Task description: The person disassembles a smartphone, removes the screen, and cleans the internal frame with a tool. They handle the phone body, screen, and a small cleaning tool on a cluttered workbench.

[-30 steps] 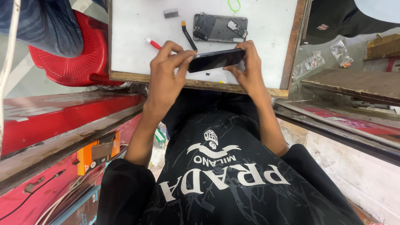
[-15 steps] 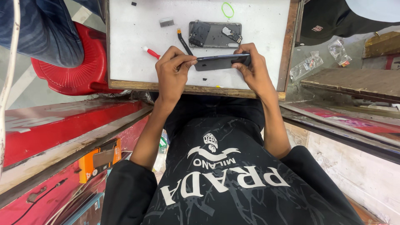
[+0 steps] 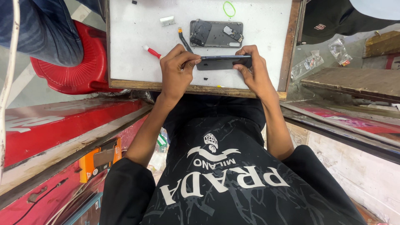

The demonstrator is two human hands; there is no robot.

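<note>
Since the earlier frame: hands and phone carried forward from the near edge onto the white board; phone turned from flat-tilted to on edge.

Item 1. Dark phone (image 3: 223,62), slim, standing on its long edge just above the white work board (image 3: 133,50), long axis running left to right, between both hands.

Item 2. Left hand (image 3: 177,73), closed on the phone's left end, fingertips pinched at the upper edge; whether a small tool is in the pinch cannot be told.

Item 3. Right hand (image 3: 254,71), closed around the phone's right end, thumb below, fingers over the top. Both hands equally near, one per end.

Item 4. Opened phone chassis (image 3: 216,34), lying flat just beyond the held phone, loose dark parts resting in it.

Item 5. Red-handled tool (image 3: 152,52), left of the left hand, near it.

Item 6. Small metal plate (image 3: 167,21); green ring (image 3: 228,8), far edge of board.

Item 7. Red plastic stool (image 3: 75,71), left of board.

Item 8. Clear plastic packets (image 3: 310,64), right of board, contents unclear.
</note>
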